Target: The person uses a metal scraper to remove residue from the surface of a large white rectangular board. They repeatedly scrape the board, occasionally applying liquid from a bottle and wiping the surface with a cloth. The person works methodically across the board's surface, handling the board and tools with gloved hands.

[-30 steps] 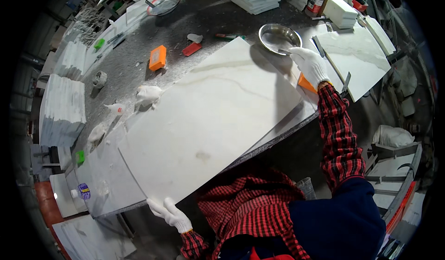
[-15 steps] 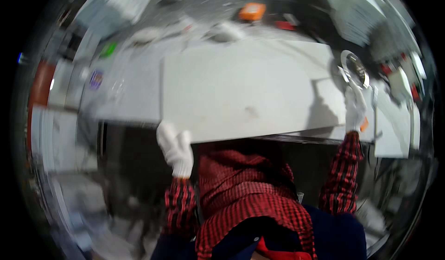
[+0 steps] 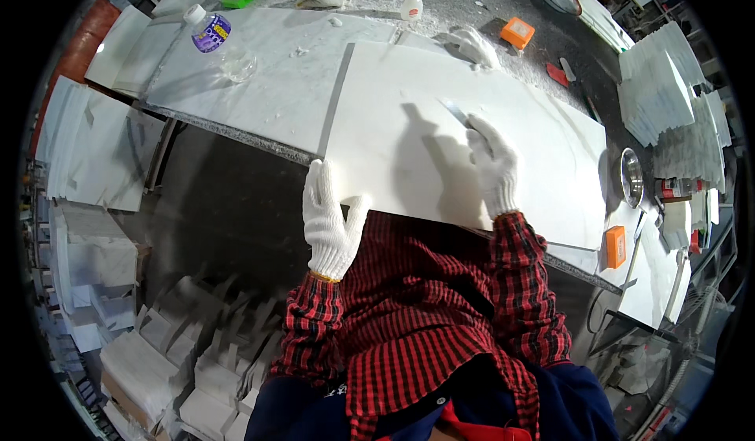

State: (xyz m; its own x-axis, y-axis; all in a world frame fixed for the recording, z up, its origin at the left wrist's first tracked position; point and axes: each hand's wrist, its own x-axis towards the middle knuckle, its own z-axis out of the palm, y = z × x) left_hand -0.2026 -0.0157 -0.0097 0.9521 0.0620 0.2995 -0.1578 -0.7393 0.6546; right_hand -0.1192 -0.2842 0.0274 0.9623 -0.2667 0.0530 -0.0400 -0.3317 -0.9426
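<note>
A large white marble slab (image 3: 472,126) lies flat on the grey stone-dusted workbench (image 3: 259,138), its near edge overhanging the bench front. It is rectangular, smooth and pale with faint grey veining (strongest toward the right end). A thin metal scraper blade (image 3: 454,112) rests on its top face, near the middle.

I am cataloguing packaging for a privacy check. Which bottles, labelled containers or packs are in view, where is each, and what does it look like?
Clear plastic bottle with purple label and white cap: lying at the far left of the bench, on a marble slab.
Small white squeeze bottle with pointed nozzle: upright at the far edge of the bench.
Red-and-white can: at the right, beside the round metal bowl.
No screens or signs show.
</note>
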